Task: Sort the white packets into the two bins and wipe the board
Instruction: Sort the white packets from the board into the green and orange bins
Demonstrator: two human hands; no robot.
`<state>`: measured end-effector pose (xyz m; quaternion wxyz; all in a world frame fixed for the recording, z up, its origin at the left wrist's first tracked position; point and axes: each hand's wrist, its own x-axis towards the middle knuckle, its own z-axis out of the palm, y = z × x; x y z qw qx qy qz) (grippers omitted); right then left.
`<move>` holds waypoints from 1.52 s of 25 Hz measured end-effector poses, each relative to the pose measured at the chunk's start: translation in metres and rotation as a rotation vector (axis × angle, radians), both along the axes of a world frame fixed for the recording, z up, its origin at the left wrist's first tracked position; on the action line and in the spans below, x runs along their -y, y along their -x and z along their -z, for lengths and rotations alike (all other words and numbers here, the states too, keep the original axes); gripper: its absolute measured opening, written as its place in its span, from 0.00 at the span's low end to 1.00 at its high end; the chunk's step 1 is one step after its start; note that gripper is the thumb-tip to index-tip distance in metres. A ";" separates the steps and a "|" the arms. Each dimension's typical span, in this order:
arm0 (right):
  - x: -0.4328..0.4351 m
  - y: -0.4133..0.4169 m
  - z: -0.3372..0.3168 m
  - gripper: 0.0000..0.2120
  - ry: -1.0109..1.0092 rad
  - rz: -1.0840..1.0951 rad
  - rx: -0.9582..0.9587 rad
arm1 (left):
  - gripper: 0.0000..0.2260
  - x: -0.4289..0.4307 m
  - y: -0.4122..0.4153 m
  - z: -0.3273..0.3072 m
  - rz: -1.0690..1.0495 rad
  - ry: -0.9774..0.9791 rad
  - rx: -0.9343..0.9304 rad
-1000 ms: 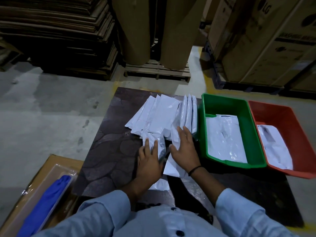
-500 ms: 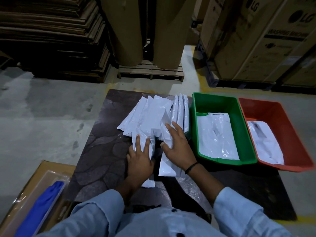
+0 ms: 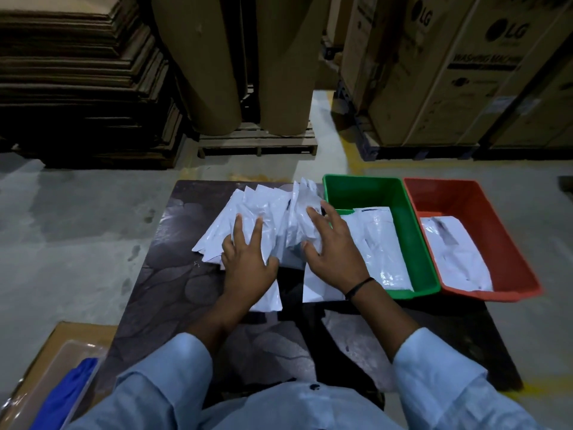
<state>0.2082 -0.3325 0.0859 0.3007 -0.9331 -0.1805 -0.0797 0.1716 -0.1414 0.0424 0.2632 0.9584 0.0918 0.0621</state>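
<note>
A fanned pile of white packets (image 3: 266,209) lies on the dark patterned board (image 3: 173,290). My left hand (image 3: 248,259) rests flat on the pile's left part, fingers spread. My right hand (image 3: 331,249) lies on the pile's right part, fingers spread, close to the green bin (image 3: 409,231). One more white packet (image 3: 319,287) sits under my right wrist. The green bin holds a white packet (image 3: 381,246). To its right the red bin (image 3: 502,243) holds another white packet (image 3: 455,256).
A blue cloth (image 3: 68,395) in a clear wrapper lies on a cardboard box at the lower left. Large paper rolls (image 3: 242,63) on a pallet, stacked cardboard sheets (image 3: 80,79) and big LG cartons (image 3: 459,66) stand behind the board.
Both hands have slid forward over the pile, away from me. Their fingers have spread wider across the packets.
</note>
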 end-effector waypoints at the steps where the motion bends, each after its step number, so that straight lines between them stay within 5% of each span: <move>1: 0.012 -0.002 -0.003 0.30 0.011 0.022 0.005 | 0.38 0.012 -0.005 -0.005 0.013 0.014 -0.001; 11: 0.140 -0.036 -0.006 0.30 0.204 0.269 -0.052 | 0.35 0.115 -0.041 -0.042 0.221 0.137 -0.004; 24: 0.160 -0.074 0.041 0.31 0.732 0.186 -0.207 | 0.34 0.180 -0.050 -0.038 0.157 0.089 -0.087; 38: 0.161 -0.085 0.067 0.33 0.461 0.075 -0.452 | 0.34 0.200 -0.057 -0.022 0.097 0.049 -0.085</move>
